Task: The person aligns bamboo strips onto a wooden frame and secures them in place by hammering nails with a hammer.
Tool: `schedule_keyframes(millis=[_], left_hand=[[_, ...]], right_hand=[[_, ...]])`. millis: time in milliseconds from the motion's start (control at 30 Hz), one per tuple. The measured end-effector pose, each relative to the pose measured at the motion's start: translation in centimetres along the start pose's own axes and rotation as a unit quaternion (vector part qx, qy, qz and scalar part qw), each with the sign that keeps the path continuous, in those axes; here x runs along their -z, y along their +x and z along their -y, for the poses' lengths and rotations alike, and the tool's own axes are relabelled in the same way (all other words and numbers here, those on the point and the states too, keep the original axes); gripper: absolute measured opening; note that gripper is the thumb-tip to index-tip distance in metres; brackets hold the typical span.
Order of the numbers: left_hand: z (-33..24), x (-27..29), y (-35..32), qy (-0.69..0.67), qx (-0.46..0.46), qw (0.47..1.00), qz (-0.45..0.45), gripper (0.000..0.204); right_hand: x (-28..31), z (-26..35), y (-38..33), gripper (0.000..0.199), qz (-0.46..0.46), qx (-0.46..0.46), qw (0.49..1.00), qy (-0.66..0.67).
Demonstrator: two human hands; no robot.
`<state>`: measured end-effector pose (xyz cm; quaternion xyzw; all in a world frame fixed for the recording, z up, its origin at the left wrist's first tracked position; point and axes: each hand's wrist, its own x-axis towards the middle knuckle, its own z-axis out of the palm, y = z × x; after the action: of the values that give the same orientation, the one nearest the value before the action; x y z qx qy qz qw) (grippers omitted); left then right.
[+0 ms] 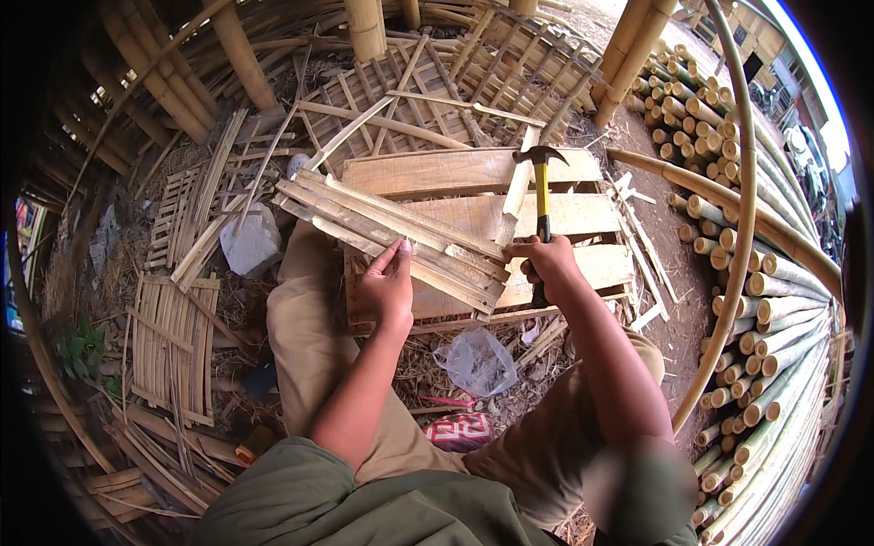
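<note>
Several bamboo strips (382, 223) lay aslant on the low plank bench (428, 173), gathered side by side into a narrow bundle. The work looked partway along: the strips were lined up, while fastening them probably remained, though how firmly they were joined could not be told. One slatted panel (173, 337), seemingly complete, lay on the ground at the left, and loose slivers (650, 250) lay just beside the bench's right end. The left hand (387, 289) touched the bundle's near side, thumb and fingertips drawn close together; whether it pinched anything was unclear. The right hand (549, 264) was closed around the handle of a claw hammer (543, 200), its head uppermost
</note>
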<state>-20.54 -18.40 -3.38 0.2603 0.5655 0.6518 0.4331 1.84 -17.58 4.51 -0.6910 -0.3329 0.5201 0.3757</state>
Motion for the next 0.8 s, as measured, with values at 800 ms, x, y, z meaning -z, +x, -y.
schedule_keyframes(millis=[800], left_hand=[[-4.8, -6.7, 1.4, 0.279, -0.298, 0.820, 0.401, 0.016]], right_hand=[[-0.2, -3.4, 5.9, 0.020, -0.074, 0.028, 0.991, -0.104]])
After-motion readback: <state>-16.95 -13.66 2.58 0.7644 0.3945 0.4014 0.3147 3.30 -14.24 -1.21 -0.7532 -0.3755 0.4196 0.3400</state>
